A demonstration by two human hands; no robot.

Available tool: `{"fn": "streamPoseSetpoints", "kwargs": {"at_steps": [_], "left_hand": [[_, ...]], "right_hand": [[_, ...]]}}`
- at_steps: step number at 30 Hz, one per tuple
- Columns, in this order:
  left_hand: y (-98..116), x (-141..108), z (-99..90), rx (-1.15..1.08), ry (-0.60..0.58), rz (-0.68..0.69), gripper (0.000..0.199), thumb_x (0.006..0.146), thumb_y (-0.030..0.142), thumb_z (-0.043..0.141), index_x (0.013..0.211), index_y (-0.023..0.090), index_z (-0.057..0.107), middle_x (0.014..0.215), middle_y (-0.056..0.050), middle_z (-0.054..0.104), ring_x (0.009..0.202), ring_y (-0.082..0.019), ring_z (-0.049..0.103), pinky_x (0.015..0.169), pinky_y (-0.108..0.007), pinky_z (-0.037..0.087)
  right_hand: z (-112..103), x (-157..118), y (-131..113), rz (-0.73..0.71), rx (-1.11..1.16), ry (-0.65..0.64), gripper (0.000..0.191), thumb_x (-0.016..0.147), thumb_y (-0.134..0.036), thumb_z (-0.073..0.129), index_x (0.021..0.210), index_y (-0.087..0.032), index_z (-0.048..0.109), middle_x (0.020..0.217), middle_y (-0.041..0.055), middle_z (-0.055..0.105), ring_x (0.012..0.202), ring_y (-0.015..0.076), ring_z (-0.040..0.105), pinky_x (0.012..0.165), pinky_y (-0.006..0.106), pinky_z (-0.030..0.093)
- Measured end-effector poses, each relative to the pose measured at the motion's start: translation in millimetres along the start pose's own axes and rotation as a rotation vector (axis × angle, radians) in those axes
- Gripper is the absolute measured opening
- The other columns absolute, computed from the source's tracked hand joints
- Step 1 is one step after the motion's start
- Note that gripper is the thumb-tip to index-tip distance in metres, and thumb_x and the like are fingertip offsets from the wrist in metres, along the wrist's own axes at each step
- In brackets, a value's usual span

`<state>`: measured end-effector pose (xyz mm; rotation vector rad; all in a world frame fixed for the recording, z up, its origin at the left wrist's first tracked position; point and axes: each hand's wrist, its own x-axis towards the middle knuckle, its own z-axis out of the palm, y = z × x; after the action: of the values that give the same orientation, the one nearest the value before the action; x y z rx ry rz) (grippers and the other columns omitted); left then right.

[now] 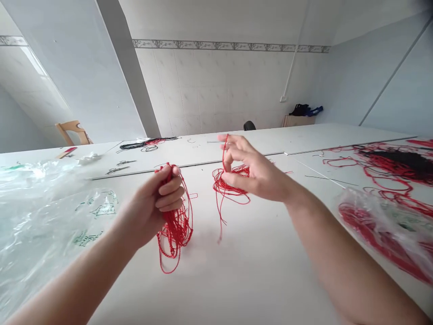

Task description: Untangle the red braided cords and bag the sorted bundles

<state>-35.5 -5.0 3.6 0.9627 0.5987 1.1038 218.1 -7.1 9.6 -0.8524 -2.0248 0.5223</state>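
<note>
Far left, a clear plastic bag with green print lies on the white table, and a wooden chair stands beyond it. Left hand: fingers curled together and clamped on the top of a red cord hank, whose loops hang below the fist, the lowest resting on or just above the tabletop. Right of this and well apart from it, right hand: fingertips closed on a thin strand of a smaller red cord bunch; the strand rises past them, and the bunch hangs in the air by the thumb side, one end trailing toward the table. Far side of the table: a tangled black and red cord lies among small metal pieces. Far right, a red cord heap with a dark black mass lies on the table, and a plastic bag of red cord lies nearer.
</note>
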Motion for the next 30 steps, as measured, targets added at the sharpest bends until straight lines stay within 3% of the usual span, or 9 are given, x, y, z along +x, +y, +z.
{"fn": "streamPoseSetpoints", "kwargs": {"at_steps": [3,7,10,14,17,22,26,30], "left_hand": [[-13,3,-1.9,0.060,0.021,-0.035,0.015,0.100,0.024,0.060,0.093,0.014,0.068,0.068,0.004,0.040,0.049,-0.005,0.035,0.044,-0.015,0.038],[-25,3,-5.5,0.150,0.024,-0.064,0.020,0.098,0.034,0.066,0.103,0.016,0.074,0.091,-0.003,0.056,0.070,-0.009,0.052,0.062,-0.019,0.051],[-32,3,-7.9,0.220,0.036,-0.028,0.025,0.096,0.041,0.069,0.106,0.019,0.076,0.103,-0.005,0.060,0.079,-0.012,0.055,0.069,-0.021,0.053],[-38,3,-9.9,0.245,0.059,0.000,0.031,0.094,0.045,0.071,0.114,0.023,0.077,0.110,-0.006,0.061,0.085,-0.013,0.057,0.072,-0.023,0.052],[-41,3,-9.5,0.232,0.075,-0.021,0.031,0.093,0.044,0.073,0.114,0.023,0.078,0.114,-0.007,0.063,0.088,-0.014,0.057,0.072,-0.024,0.051],[-41,4,-5.4,0.195,0.100,-0.055,0.026,0.092,0.041,0.074,0.105,0.020,0.078,0.118,-0.011,0.066,0.102,-0.021,0.060,0.075,-0.028,0.051],[-38,3,-1.2,0.093,0.020,-0.089,0.019,0.094,0.034,0.070,0.106,0.021,0.077,0.120,-0.010,0.069,0.114,-0.025,0.060,0.082,-0.030,0.051],[-38,1,1.9,0.003,-0.064,-0.098,0.016,0.095,0.028,0.065,0.093,0.018,0.077,0.109,-0.009,0.071,0.110,-0.025,0.062,0.091,-0.034,0.051]], "right_hand": [[20,5,1,-0.024,0.114,-0.060,0.015,0.091,-0.027,0.066,0.083,-0.022,0.055,0.153,0.0057,0.044,0.146,0.0302,0.039,0.113,0.050,0.041],[34,6,1,0.229,0.242,-0.105,0.017,0.094,-0.035,0.065,0.088,-0.023,0.055,0.115,0.0061,0.067,0.105,0.0239,0.067,0.087,0.041,0.057],[39,7,4,0.325,0.347,-0.093,0.017,0.097,-0.037,0.063,0.093,-0.022,0.058,0.090,0.0027,0.070,0.081,0.0177,0.069,0.077,0.035,0.058],[48,9,6,0.251,0.469,0.034,0.020,0.098,-0.040,0.063,0.100,-0.020,0.061,0.080,-0.0002,0.068,0.065,0.0125,0.065,0.067,0.030,0.058],[55,10,5,0.209,0.467,0.138,0.024,0.096,-0.043,0.066,0.102,-0.021,0.061,0.085,0.0007,0.069,0.064,0.0117,0.064,0.063,0.028,0.056],[61,7,2,0.220,0.334,0.086,0.021,0.094,-0.039,0.069,0.107,-0.023,0.063,0.097,0.0004,0.070,0.072,0.0125,0.069,0.069,0.029,0.060],[63,6,2,0.231,0.293,0.083,0.023,0.092,-0.040,0.072,0.099,-0.025,0.056,0.084,-0.0024,0.071,0.076,0.0169,0.073,0.071,0.032,0.061],[70,7,3,0.262,0.251,0.090,0.027,0.091,-0.038,0.072,0.091,-0.025,0.049,0.074,-0.0050,0.068,0.066,0.0165,0.071,0.064,0.031,0.058]]}}
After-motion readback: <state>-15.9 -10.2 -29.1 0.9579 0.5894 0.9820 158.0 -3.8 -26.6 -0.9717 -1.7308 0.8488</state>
